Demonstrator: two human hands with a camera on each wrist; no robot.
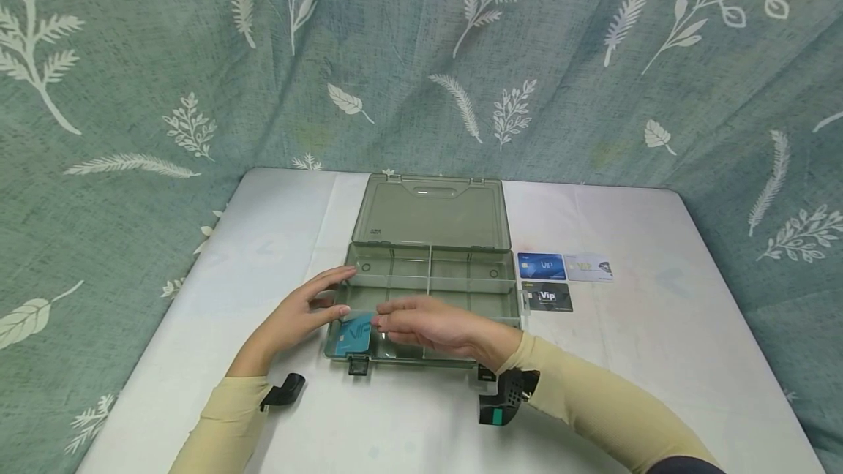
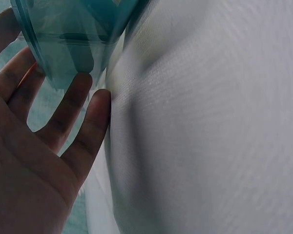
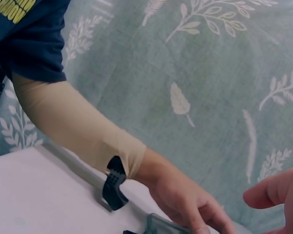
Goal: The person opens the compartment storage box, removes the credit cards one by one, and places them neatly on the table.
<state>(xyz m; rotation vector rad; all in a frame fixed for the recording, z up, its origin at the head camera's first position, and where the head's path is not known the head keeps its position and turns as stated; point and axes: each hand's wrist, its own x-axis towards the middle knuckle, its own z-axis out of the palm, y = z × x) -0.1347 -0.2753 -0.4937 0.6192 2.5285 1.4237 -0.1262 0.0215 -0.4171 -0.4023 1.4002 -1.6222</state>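
A green see-through compartment box (image 1: 421, 364) stands on the table with its lid (image 1: 431, 214) laid back. In its front left compartment is a teal card (image 1: 354, 335). My left hand (image 1: 296, 317) rests against the box's left side, thumb at the rim near the card. In the left wrist view its fingers (image 2: 71, 109) are spread and touch the outside of the wall. My right hand (image 1: 437, 328) hovers over the box's front part, fingers extended toward the card's right edge. I see nothing in its grasp; the right wrist view catches only its thumb (image 3: 268, 192).
Right of the box lie a blue VIP card (image 1: 541, 266), a pale silver card (image 1: 589, 268) and a black Vip card (image 1: 548, 297). Two dark latches, one a left latch (image 1: 358, 366), hang at the box front. Patterned green cloth (image 1: 408, 57) surrounds the white table (image 1: 658, 357).
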